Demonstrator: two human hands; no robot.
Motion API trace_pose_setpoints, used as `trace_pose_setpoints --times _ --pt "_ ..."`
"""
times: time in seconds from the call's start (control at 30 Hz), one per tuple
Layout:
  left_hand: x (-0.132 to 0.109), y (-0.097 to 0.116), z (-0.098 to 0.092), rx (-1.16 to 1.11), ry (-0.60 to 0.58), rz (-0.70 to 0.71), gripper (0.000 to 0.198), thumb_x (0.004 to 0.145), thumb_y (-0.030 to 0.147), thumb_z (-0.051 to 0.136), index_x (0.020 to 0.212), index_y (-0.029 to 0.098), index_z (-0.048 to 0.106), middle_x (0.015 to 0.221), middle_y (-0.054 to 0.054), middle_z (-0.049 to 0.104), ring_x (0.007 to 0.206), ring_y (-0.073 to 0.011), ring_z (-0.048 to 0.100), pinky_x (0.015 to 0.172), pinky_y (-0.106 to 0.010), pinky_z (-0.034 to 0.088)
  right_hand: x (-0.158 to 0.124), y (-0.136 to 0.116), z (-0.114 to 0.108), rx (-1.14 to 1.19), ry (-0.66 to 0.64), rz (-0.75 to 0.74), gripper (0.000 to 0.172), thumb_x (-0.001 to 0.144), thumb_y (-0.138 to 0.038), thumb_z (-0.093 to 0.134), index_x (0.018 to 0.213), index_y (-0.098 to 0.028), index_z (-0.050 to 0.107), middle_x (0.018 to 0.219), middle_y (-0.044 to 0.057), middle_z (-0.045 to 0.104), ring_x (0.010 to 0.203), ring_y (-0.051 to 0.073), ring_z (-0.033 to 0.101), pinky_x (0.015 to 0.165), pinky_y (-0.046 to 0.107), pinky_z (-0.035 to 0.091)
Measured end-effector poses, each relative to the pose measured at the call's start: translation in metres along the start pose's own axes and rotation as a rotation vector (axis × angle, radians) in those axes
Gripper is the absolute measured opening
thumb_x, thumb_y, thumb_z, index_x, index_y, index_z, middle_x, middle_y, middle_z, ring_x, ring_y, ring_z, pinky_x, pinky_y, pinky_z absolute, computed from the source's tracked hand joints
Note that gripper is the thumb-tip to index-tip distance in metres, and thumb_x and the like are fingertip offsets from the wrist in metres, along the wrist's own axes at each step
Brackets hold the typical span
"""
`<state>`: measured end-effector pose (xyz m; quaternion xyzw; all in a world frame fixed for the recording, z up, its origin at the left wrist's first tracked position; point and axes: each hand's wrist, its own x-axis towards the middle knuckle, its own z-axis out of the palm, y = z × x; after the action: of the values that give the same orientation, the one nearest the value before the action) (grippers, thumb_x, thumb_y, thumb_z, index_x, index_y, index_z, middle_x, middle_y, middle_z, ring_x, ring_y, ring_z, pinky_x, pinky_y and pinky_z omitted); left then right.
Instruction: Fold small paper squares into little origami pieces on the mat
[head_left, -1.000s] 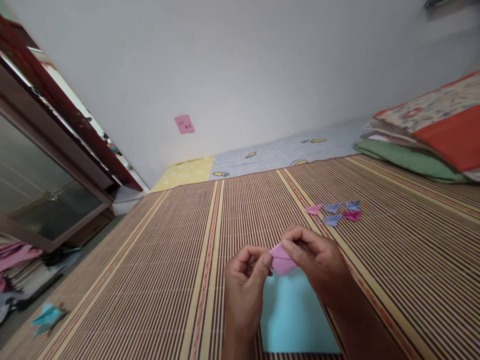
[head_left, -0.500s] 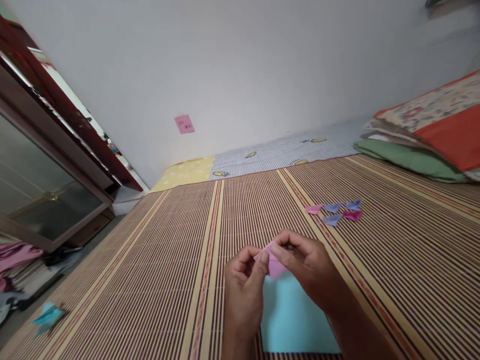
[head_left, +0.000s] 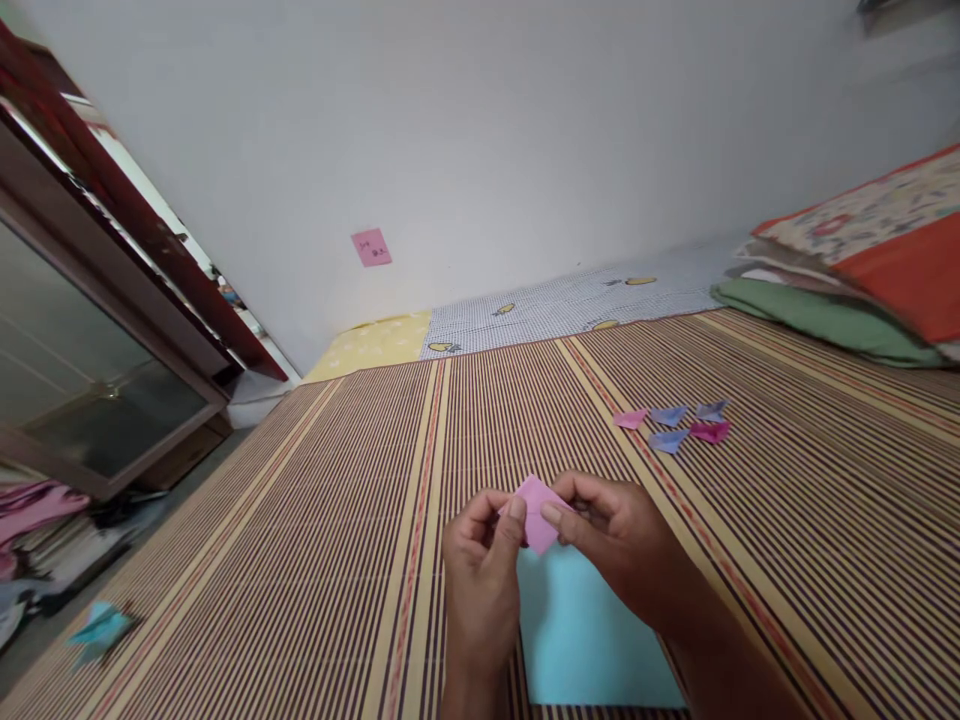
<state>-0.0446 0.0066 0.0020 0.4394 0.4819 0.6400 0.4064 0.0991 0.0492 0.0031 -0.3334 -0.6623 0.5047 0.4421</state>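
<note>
Between my two hands is a small folded pink paper (head_left: 537, 500), turned like a diamond with a crease across its middle. My left hand (head_left: 484, 560) pinches its left corner between thumb and fingers. At the right corner my right hand (head_left: 611, 525) grips it the same way, thumb on the near face. Below the hands a light blue sheet of paper (head_left: 596, 640) lies flat on the striped mat (head_left: 330, 540). My right forearm covers part of its right edge.
Several small folded papers lie beyond my right hand, among them a pink one (head_left: 631, 419) and a magenta one (head_left: 710, 432). A crumpled turquoise folded paper (head_left: 101, 630) sits at the far left. Folded bedding (head_left: 840, 320) is stacked at the right, and a pink note (head_left: 371, 247) is on the wall.
The pink paper now shows as a fuller diamond, its top corner uncovered. My hands have spread slightly apart along its sides, both still pinching it.
</note>
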Motion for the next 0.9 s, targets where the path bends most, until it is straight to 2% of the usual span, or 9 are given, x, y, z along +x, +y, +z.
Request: trace_pose_setpoints --times 0.23,0.37,0.5,0.57,0.73,0.9 --pt "0.002 0.001 -0.004 -0.009 0.015 0.001 0.031 0.089 0.041 0.072 0.072 0.016 0.067 0.065 0.001 0.06 0.063 -0.0129 0.051 0.059 -0.022 0.041 0.001 -0.003 -0.004 0.037 0.006 0.021 0.027 0.094 -0.034 0.063 0.072 -0.019 0.066 0.065 -0.002 0.059 0.062 0.014 0.054 0.059 0.025 0.041" --pt "0.002 0.002 -0.007 0.032 0.022 -0.004 0.029 0.086 0.041 0.075 0.072 0.016 0.068 0.065 0.0 0.062 0.063 -0.0137 0.053 0.061 -0.023 0.043 0.0 -0.001 -0.014 -0.005 -0.073 0.037 0.026 0.095 -0.032 0.06 0.074 -0.019 0.067 0.067 -0.002 0.06 0.065 0.014 0.055 0.06 0.026 0.041" --pt "0.0 0.002 -0.006 0.132 0.001 0.017 0.029 0.088 0.04 0.074 0.072 0.016 0.068 0.066 -0.001 0.063 0.063 -0.0147 0.054 0.061 -0.025 0.043 0.0 0.003 -0.022 0.02 -0.132 0.072 0.021 0.092 -0.037 0.068 0.082 -0.018 0.068 0.074 -0.001 0.061 0.068 0.014 0.053 0.06 0.026 0.04" --pt "-0.001 0.002 -0.005 0.167 -0.024 0.026 0.029 0.09 0.04 0.072 0.073 0.017 0.068 0.066 -0.001 0.062 0.064 -0.0152 0.054 0.061 -0.026 0.042 0.0 0.001 -0.02 0.041 -0.118 0.054 0.021 0.091 -0.039 0.069 0.085 -0.018 0.069 0.077 0.0 0.063 0.07 0.015 0.055 0.062 0.026 0.042" --pt "-0.003 0.003 -0.006 0.164 -0.075 0.032 0.03 0.093 0.041 0.067 0.077 0.017 0.069 0.069 -0.001 0.062 0.066 -0.0157 0.054 0.063 -0.026 0.042 0.001 -0.004 -0.013 0.032 -0.044 0.0 0.022 0.094 -0.034 0.065 0.078 -0.019 0.068 0.072 -0.001 0.062 0.067 0.014 0.054 0.061 0.026 0.042" --pt "-0.002 0.002 -0.008 0.147 -0.067 0.032 0.031 0.095 0.041 0.065 0.075 0.017 0.065 0.069 0.0 0.058 0.067 -0.0154 0.051 0.063 -0.025 0.041 0.002 -0.001 -0.013 0.021 -0.053 -0.01 0.022 0.094 -0.034 0.063 0.078 -0.019 0.067 0.072 -0.001 0.061 0.067 0.014 0.054 0.062 0.026 0.041"
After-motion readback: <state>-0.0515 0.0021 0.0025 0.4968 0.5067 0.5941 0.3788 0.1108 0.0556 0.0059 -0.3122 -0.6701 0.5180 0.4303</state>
